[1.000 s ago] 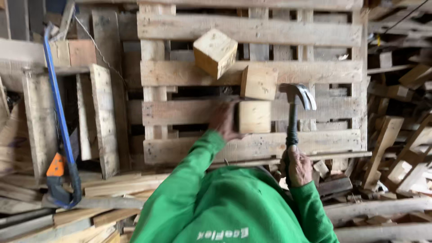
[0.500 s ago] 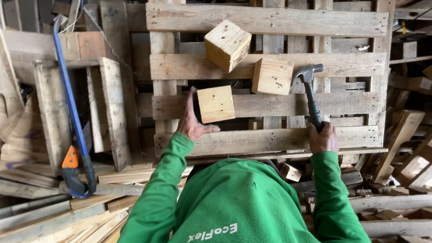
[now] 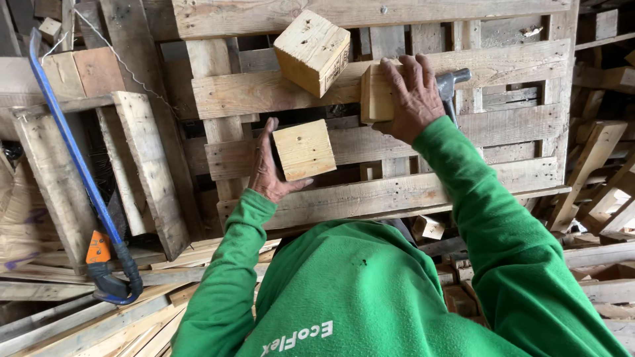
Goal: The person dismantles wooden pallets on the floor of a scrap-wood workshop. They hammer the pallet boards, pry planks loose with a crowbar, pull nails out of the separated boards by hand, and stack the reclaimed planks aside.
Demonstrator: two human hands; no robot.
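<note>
- Left hand (image 3: 270, 168) is cupped round the left side of a square wood block (image 3: 305, 150), thumb under its bottom edge, near the pallet's (image 3: 516, 129) middle boards.
- Right hand (image 3: 414, 98) lies flat, fingers spread, on a second block (image 3: 374, 94) a bit higher and to the right.
- Hammer (image 3: 452, 84) head pokes out just behind that hand, touching the pallet slats.
- A third block (image 3: 312, 51) sits tilted near the pallet's top edge.
- Blue hacksaw (image 3: 79, 175) lies well off to the left, on loose planks.
</note>
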